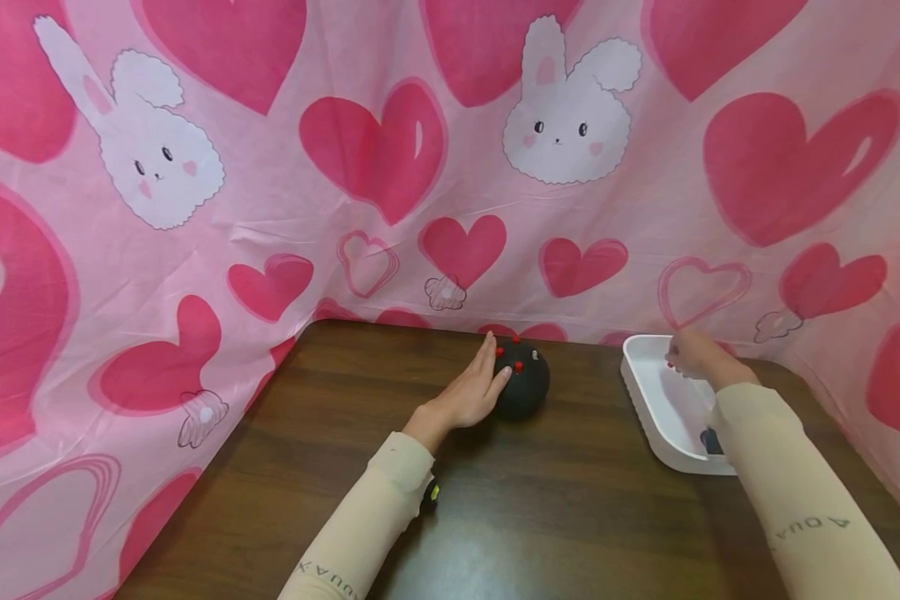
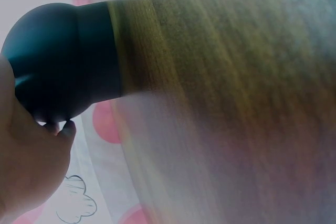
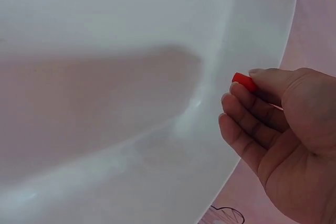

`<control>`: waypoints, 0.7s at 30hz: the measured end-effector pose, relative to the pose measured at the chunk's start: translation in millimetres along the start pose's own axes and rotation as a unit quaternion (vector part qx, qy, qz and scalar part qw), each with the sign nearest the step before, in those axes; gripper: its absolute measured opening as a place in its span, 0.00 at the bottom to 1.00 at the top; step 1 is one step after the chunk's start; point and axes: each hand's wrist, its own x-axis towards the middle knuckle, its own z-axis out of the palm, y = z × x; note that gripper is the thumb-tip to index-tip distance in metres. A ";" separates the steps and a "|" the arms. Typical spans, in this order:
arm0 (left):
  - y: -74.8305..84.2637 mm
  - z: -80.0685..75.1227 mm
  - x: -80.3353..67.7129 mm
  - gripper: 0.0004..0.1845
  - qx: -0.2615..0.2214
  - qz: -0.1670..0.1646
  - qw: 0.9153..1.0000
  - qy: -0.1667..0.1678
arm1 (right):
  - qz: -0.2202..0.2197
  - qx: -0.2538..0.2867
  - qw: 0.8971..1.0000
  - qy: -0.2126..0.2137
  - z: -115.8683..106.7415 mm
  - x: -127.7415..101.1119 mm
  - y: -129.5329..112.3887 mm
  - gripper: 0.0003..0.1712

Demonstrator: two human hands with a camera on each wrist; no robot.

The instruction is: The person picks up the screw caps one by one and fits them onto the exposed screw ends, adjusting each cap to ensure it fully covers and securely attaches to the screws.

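A black ball-shaped object [image 1: 523, 392] stands on the table, with several small red pegs [image 1: 518, 367] sticking out near its top. The left wrist view shows its round body [image 2: 47, 61] joined to a wide, straight-sided base [image 2: 100, 51]. Against the ball's left side lies my left hand [image 1: 468, 396], fingers extended and thumb towards the front. My right hand [image 1: 701, 357] is over the far end of a white tray [image 1: 648, 408]. Between thumb and index finger it pinches a small red peg [image 3: 243, 82], the other fingers loosely bent.
A dark item [image 1: 711, 440] lies in the tray's near end, partly hidden by the right sleeve [image 1: 787, 483]. The brown wooden table [image 1: 540, 517] is backed by a pink cloth [image 1: 390, 258] printed with hearts and rabbits.
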 end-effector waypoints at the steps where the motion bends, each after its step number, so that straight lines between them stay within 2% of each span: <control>1: 0.0 -0.1 0.0 0.42 0.001 -0.001 1.000 -0.001 | -0.004 0.000 1.000 0.001 -1.3 -0.2 -0.5 0.09; 12: 0.7 -0.7 0.5 0.42 0.006 0.001 1.000 0.003 | -0.043 0.013 0.999 0.020 -17.5 -2.6 -12.6 0.07; 21: 1.8 -1.6 -0.9 0.42 0.000 -0.005 1.000 -0.004 | -0.088 -0.005 0.994 0.067 -24.4 -6.9 -23.1 0.11</control>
